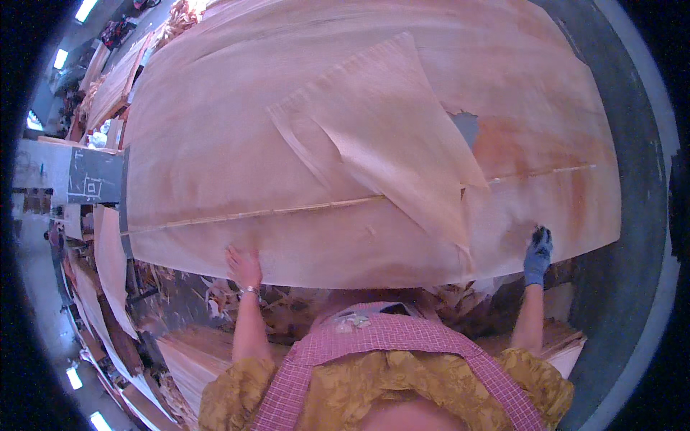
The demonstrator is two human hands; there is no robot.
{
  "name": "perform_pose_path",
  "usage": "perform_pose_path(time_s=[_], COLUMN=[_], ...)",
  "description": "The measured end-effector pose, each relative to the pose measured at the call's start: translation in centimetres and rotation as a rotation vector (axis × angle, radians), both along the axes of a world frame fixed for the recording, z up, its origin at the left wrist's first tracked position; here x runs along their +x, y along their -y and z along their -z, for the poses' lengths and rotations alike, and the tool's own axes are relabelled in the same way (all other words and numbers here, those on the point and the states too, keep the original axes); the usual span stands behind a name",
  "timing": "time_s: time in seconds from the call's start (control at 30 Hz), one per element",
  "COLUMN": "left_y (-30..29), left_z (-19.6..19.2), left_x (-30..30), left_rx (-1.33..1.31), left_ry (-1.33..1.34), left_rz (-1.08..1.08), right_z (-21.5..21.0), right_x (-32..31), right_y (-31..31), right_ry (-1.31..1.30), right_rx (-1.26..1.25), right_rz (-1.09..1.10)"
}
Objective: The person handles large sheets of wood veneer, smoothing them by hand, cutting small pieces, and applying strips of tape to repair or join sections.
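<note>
A large thin sheet of pale reddish wood veneer (215, 144) covers the work surface in front of me. A smaller torn piece of veneer (388, 136) lies loosely on top of it, folded toward the right. My left hand (244, 266), bare with a bracelet at the wrist, rests flat with fingers spread on the sheet's near edge. My right hand (537, 253), in a blue glove, touches or grips the sheet's near right edge; the fingers are curled.
A hole (467, 126) shows in the big sheet right of the loose piece. Stacks of veneer (194, 359) and scraps lie below the near edge. More veneer piles (115, 82) stand far left. Grey floor (632, 215) runs along the right.
</note>
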State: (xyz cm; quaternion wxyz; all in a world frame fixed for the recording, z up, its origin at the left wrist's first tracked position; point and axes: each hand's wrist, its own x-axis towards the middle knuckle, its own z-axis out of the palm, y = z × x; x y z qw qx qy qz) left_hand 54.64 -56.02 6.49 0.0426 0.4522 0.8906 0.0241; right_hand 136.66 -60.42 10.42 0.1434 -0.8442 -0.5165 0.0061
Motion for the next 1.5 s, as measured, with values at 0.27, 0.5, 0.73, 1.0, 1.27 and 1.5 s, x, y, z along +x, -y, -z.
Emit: perform_pose_path(time_s=[0.27,0.5,0.73,1.0,1.27,1.5], left_y=[-9.5,-10.8,-6.5,-23.8,-34.1,-23.1], left_z=[-6.0,-5.8,-6.9,-8.3,-12.6,-13.6], left_x=[15.8,16.4,19.0,23.5,27.3,21.3], left_rx=[0.199,0.226,0.035,0.400,-0.195,-0.001], left_ry=[-0.041,0.076,0.289,0.496,0.002,-0.346], left_rz=[0.806,1.049,1.309,0.860,0.697,0.400], right_z=[-6.4,-14.5,-24.7,-31.7,-33.9,-26.8], right_x=[-23.5,-17.7,-16.1,-14.9,-0.7,4.1], right_y=[-9.9,-19.4,-25.2,-29.3,-35.0,-34.9], right_ry=[-0.079,-0.056,0.070,0.228,0.315,0.248], right_rx=[-0.310,-0.063,-0.018,0.059,0.299,0.266], right_rz=[-0.602,-0.681,-0.619,-0.712,-0.836,-1.064])
